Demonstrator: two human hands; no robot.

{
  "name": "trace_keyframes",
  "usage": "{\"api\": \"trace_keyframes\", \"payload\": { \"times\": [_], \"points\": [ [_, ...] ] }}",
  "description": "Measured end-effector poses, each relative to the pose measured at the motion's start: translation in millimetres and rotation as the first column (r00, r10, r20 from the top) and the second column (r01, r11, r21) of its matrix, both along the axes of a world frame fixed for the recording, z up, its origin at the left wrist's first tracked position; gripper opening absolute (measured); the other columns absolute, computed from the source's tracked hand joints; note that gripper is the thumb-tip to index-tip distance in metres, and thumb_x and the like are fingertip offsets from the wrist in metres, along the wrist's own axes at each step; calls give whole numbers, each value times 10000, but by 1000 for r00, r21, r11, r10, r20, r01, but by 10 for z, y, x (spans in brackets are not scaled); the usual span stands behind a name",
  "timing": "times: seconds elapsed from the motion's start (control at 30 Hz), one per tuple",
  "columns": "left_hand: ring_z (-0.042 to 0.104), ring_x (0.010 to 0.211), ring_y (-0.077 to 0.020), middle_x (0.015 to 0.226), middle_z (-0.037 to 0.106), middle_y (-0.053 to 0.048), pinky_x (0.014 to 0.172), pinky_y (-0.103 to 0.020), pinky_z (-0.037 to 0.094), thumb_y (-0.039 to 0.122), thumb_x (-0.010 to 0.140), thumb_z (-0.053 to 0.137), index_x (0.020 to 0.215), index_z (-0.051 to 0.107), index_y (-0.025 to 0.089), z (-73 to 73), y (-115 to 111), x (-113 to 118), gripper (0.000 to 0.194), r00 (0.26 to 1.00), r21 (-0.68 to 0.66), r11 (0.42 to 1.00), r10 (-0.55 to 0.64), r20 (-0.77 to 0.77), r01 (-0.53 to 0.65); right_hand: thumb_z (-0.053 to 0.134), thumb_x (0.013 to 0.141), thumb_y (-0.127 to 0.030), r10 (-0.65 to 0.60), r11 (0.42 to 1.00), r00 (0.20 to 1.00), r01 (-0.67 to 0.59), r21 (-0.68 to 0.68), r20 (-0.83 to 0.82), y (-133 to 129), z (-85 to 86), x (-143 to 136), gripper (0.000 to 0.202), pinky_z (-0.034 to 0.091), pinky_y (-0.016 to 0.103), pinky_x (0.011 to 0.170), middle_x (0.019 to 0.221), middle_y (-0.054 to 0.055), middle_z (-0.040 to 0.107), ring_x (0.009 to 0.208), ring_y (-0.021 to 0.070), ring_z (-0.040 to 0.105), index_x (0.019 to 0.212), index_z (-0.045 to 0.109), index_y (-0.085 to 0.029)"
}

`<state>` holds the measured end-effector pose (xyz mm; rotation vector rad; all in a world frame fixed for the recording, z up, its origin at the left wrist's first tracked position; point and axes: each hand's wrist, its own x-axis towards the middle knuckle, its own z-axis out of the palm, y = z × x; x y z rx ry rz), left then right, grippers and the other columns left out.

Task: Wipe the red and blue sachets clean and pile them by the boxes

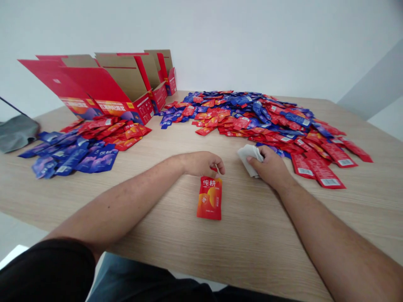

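My left hand [206, 164] pinches the top end of a red and orange pouch [209, 199] near the middle of the table. The pouch's printed front faces up, with its wide end toward me. To the right, my right hand [267, 165] is closed on a folded white cloth [250, 159], thumb on top. Just beyond the right hand spreads a large heap of red and blue pouches [242, 111]. A smaller pile of blue and red pouches [91, 144] lies to the left of my left hand.
Several open red cardboard boxes [116, 94] stand at the back left, flaps raised, behind the smaller pile. A grey fabric item [17, 132] is at the left edge of the wooden table [176, 235]. A white wall rises behind.
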<state>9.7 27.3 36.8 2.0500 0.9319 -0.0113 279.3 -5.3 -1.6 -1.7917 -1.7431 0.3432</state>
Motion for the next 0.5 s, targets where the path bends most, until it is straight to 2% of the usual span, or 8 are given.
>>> {"api": "trace_keyframes", "payload": {
  "times": [0.17,0.27,0.33,0.4,0.43,0.5],
  "points": [
    [669,766,-154,847,726,10,668,-239,475,143,840,726,1138,765,212,-58,-47,56,308,993,37,992,116,39,-117,649,804,-407,20,1000,1000,-20,23,2,-20,9,-8,220,492,379,776,965,95,734,859,271,638,927,644,-223],
    [657,732,-136,831,714,12,633,-229,464,110,851,704,1093,753,195,-138,-78,3,260,961,50,965,250,117,-257,649,810,-402,23,999,1000,-23,22,1,-23,8,-19,215,493,378,769,965,97,737,858,274,643,933,651,-225],
    [615,649,-114,766,671,24,589,-223,446,107,867,698,1046,730,182,-207,-130,-30,197,883,71,891,430,187,-449,655,807,-400,18,1000,1000,-18,13,-1,-24,15,-28,215,490,380,762,963,98,737,849,276,644,931,652,-225],
    [585,578,-100,720,632,35,548,-219,444,125,899,684,1026,690,178,-267,-212,-55,138,756,19,779,603,256,-627,660,799,-394,2,1000,1000,-2,3,-10,-28,33,-33,204,485,382,756,949,94,734,834,275,641,919,644,-229],
    [592,561,-100,714,627,36,536,-219,457,127,915,668,1025,668,178,-288,-261,-65,121,700,-44,737,658,278,-675,660,797,-390,-11,1000,1000,10,-3,-15,-33,48,-35,195,483,382,753,939,90,731,827,273,638,908,637,-232],
    [628,566,-106,731,645,27,528,-220,489,119,935,643,1019,637,182,-306,-360,-81,105,668,-150,720,688,283,-677,658,796,-384,-36,999,999,35,-13,-22,-57,87,-41,178,482,383,753,920,83,722,819,272,633,890,619,-238]
  ]
}}
